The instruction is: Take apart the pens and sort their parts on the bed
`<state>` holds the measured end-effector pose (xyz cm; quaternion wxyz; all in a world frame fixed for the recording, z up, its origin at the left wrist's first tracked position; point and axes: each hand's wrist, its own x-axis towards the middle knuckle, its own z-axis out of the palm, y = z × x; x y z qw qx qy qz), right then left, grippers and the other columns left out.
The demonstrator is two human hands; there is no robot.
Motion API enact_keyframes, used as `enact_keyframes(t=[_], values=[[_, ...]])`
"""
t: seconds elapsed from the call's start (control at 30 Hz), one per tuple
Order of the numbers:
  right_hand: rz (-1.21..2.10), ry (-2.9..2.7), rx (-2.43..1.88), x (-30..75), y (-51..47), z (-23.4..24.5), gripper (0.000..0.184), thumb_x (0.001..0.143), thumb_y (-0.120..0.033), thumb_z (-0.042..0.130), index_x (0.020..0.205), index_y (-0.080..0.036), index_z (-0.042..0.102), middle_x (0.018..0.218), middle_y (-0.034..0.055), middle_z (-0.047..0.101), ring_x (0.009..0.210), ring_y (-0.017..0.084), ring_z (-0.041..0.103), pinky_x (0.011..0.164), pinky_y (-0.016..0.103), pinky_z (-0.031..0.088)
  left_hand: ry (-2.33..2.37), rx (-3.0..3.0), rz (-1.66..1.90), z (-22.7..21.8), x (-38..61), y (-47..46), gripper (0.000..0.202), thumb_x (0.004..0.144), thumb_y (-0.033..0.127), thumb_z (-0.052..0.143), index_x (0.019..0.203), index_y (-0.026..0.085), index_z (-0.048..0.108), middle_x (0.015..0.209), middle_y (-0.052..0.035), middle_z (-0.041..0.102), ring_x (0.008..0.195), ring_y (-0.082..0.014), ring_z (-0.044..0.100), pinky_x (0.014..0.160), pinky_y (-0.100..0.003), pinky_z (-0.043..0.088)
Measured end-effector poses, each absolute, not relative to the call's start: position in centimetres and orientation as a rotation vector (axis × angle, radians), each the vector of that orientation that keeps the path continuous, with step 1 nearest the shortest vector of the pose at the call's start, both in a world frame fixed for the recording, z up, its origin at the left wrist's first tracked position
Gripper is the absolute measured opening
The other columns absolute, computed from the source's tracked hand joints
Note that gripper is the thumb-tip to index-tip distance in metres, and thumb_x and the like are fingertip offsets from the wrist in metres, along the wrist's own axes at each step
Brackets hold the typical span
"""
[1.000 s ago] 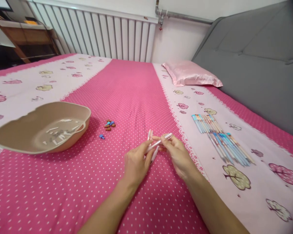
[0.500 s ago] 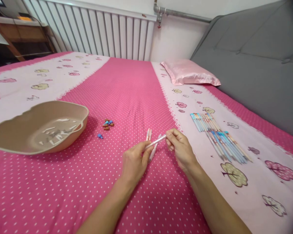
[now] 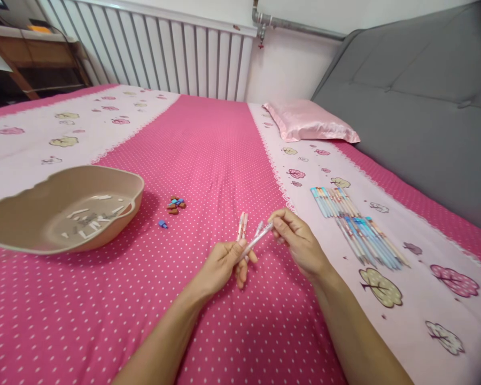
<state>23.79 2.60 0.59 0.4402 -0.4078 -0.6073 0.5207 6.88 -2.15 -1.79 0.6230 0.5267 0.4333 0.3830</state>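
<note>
Between my two hands a slim, pale pink pen (image 3: 255, 244) slants up to the right. My left hand (image 3: 223, 262) is closed on its lower end, with the other fingers showing beneath. The fingertips of my right hand (image 3: 294, 235) pinch its upper end. Just beyond my left hand, two pink-and-white pens (image 3: 242, 224) lie side by side on the bedspread. Another pale pen (image 3: 258, 228) lies behind the held one, mostly hidden by it and my left hand.
Left stands a beige basin (image 3: 64, 200) with white and grey pieces inside. Small brown and blue pieces (image 3: 176, 203) lie beside it, one blue piece (image 3: 163, 224) apart. Two rows of pens (image 3: 371, 240) lie at right. A pink pillow (image 3: 310, 120) rests near the grey headboard (image 3: 417, 101).
The held pen's lower end has dropped and it slants more steeply. My left hand has turned and moved slightly down, its lower fingers now showing. My right hand has barely moved.
</note>
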Motion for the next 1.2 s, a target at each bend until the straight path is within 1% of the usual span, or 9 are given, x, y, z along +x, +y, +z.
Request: enact_keyframes(t=[0.13,0.27,0.4,0.47,0.6,0.73,0.9,1.03,1.2], values=[[1.385,-1.510,-1.026,24.3,2.7,0.9,0.014,0.082,-0.033,0.051,0.089,-0.023,0.057,0.072,-0.0028,0.047,0.062,0.011,0.042,0.062,0.023,0.036,0.999,1.228,0.868,-2.1,6.6,-2.1,0.054,0.087,0.053,0.033,0.082,0.010,0.065,0.042,0.0005,0.051,0.037,-0.0088,0.046,0.046,-0.022,0.038],[1.397,-1.452,-1.020,24.3,2.7,0.9,0.012,0.080,-0.025,0.049,0.084,-0.022,0.060,0.078,-0.0012,0.052,0.065,0.011,0.045,0.068,0.025,0.038,1.030,1.243,0.879,-2.4,6.5,-2.1,0.051,0.087,0.052,0.034,0.083,0.012,0.065,0.039,0.0046,0.043,0.035,-0.0064,0.036,0.042,-0.020,0.030],[1.404,-1.333,-1.012,23.6,2.3,1.0,0.018,0.077,-0.030,0.057,0.093,-0.022,0.058,0.080,-0.0008,0.055,0.073,0.012,0.053,0.074,0.027,0.041,1.002,1.243,0.902,-2.5,6.8,-2.0,0.045,0.086,0.051,0.037,0.083,0.013,0.062,0.041,0.0056,0.042,0.036,-0.0060,0.035,0.042,-0.019,0.028],[1.413,-1.258,-1.051,23.2,2.1,1.0,0.030,0.072,-0.035,0.065,0.097,-0.022,0.055,0.078,-0.0018,0.056,0.069,0.011,0.054,0.067,0.025,0.043,0.989,1.229,0.909,-2.4,7.0,-2.0,0.042,0.084,0.051,0.041,0.080,0.013,0.059,0.043,0.0056,0.043,0.038,-0.0061,0.036,0.042,-0.019,0.029],[1.476,-1.266,-1.137,22.8,1.9,0.8,0.032,0.061,-0.037,0.074,0.077,-0.018,0.053,0.063,-0.0034,0.056,0.054,0.009,0.053,0.053,0.022,0.040,0.989,1.206,0.929,-2.5,7.3,-2.1,0.033,0.080,0.048,0.051,0.078,0.015,0.054,0.052,0.0051,0.047,0.043,-0.0062,0.043,0.045,-0.019,0.034],[1.448,-1.289,-1.098,23.1,1.9,0.7,0.026,0.063,-0.033,0.074,0.073,-0.017,0.057,0.069,-0.0006,0.059,0.063,0.011,0.055,0.061,0.023,0.043,1.033,1.224,0.949,-2.7,7.4,-2.1,0.030,0.078,0.041,0.057,0.090,0.014,0.055,0.054,0.0053,0.048,0.045,-0.0060,0.045,0.045,-0.018,0.034],[1.505,-1.193,-1.075,23.3,2.2,0.6,0.027,0.066,-0.026,0.070,0.090,-0.017,0.063,0.084,0.0017,0.062,0.081,0.013,0.056,0.077,0.026,0.041,0.996,1.170,0.943,-2.7,7.2,-1.9,0.034,0.078,0.039,0.058,0.099,0.014,0.049,0.062,0.0000,0.062,0.043,-0.0069,0.049,0.045,-0.020,0.039],[1.595,-1.098,-1.026,23.3,2.4,0.5,0.032,0.065,-0.019,0.069,0.096,-0.020,0.060,0.085,-0.0002,0.063,0.080,0.011,0.055,0.074,0.023,0.040,0.927,1.175,0.886,-2.6,7.1,-1.9,0.032,0.083,0.044,0.047,0.092,0.013,0.049,0.072,-0.0073,0.067,0.045,-0.0086,0.054,0.048,-0.022,0.042],[1.694,-1.086,-1.005,23.4,2.1,0.8,0.034,0.068,-0.019,0.067,0.101,-0.021,0.056,0.093,0.0016,0.064,0.083,0.012,0.057,0.074,0.025,0.042,0.920,1.192,0.848,-2.6,7.0,-1.9,0.035,0.087,0.046,0.039,0.092,0.013,0.049,0.068,-0.0059,0.065,0.046,-0.0096,0.055,0.048,-0.022,0.042]])
